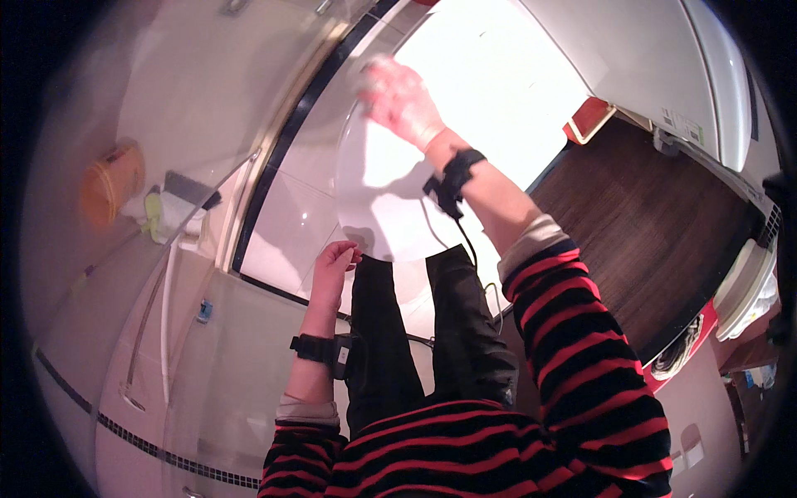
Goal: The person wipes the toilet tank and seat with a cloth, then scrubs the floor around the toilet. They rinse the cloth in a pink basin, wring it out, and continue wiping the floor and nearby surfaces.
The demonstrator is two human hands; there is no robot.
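Observation:
My right hand point(401, 103) reaches over the far left rim of a white oval toilet lid point(392, 224). Motion blurs its fingers, and a pale greyish patch at their tips could be a cloth or wipe. My left hand point(338, 254) hangs low by the lid's near left edge, thumb and fingers drawn together, with no object visible in it. Both wrists carry black straps; a thin black cable point(467, 243) trails from the right one. Behind the lid, a white surface point(492, 62) is washed out by bright light.
Left of a glass shower screen point(187, 348) are an orange bucket point(112, 183) and a grey-bristled brush point(190, 187). A dark wood-grain surface point(635, 236) lies to the right, near a red box point(588, 120) and a white appliance point(654, 56). Pale tiles point(292, 205) cover the floor.

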